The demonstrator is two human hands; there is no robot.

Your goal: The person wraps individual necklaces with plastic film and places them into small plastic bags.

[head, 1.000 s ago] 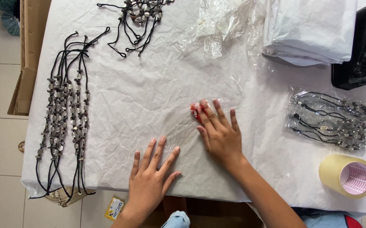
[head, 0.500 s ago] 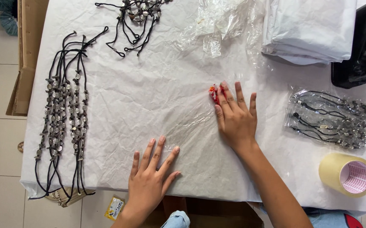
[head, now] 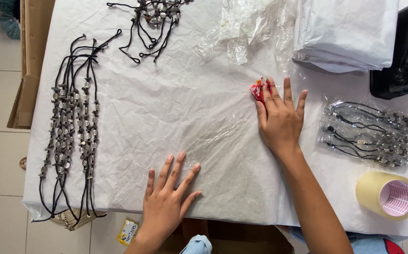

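1. My left hand (head: 168,195) lies flat with fingers spread on the clear plastic sheet (head: 222,141), at the sheet's near-left corner.
2. My right hand (head: 280,120) presses flat at the sheet's far-right end, fingers close together and gripping nothing; its fingertips touch a small red packet (head: 258,89).
3. The sheet's long axis runs diagonally between my two hands.
4. Left of the sheet lie black cord necklaces (head: 70,131); right of it, a bagged bundle (head: 371,132) and a tape roll (head: 386,194).

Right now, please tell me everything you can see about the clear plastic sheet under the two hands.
The clear plastic sheet is thin, glossy and wrinkled, lying flat on the white paper-covered table. The left hand presses its near edge with spread fingers; the right hand lies flat on its far right part, fingertips touching a small red item. Its outline is hard to trace.
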